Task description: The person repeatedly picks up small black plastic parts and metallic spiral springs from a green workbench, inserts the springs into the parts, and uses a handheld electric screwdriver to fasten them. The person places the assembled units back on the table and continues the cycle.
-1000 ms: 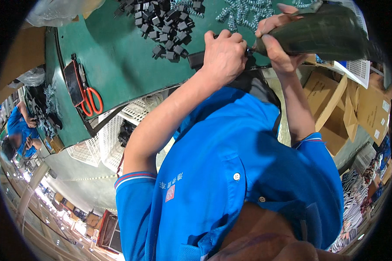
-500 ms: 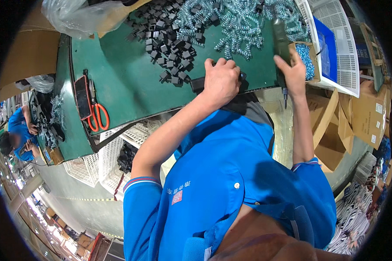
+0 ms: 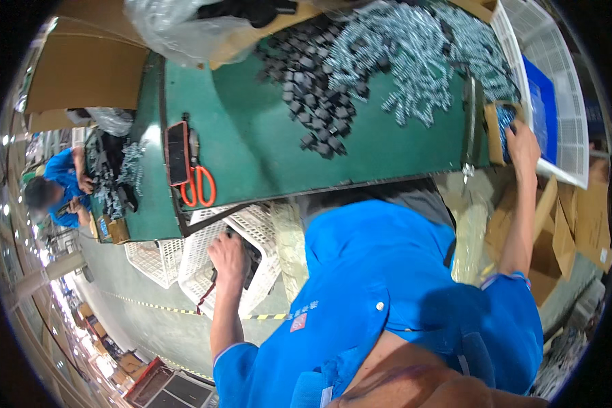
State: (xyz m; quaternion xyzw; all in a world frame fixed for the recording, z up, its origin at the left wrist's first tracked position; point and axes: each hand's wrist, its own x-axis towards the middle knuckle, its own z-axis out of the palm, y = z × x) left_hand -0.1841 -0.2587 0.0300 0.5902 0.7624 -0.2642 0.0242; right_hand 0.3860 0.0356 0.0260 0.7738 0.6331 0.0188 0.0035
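My left hand (image 3: 228, 258) is down in a white plastic basket (image 3: 268, 234) below the table, its fingers curled beside a small black piece (image 3: 231, 232). Whether they grip that piece is hidden. On the right, my right hand (image 3: 523, 146) reaches into a small cardboard box (image 3: 494, 136) of bluish screws (image 3: 505, 117). Its fingers are drawn together, with the tips among the screws. Just left of that box, a dark electric screwdriver (image 3: 472, 126) hangs, bit downward, at the table edge. Neither hand touches it.
Black plastic blocks (image 3: 316, 102) and metal springs (image 3: 415, 68) lie heaped on the green table (image 3: 251, 163). A phone (image 3: 177, 153) and orange-handled scissors (image 3: 198, 187) lie at its left. A white crate (image 3: 571, 129) stands right. Another person (image 3: 61, 183) works at far left.
My left hand has gone from a black piece at the table edge down to the basket. My right hand has left the screwdriver for the screw box. The view has shifted.
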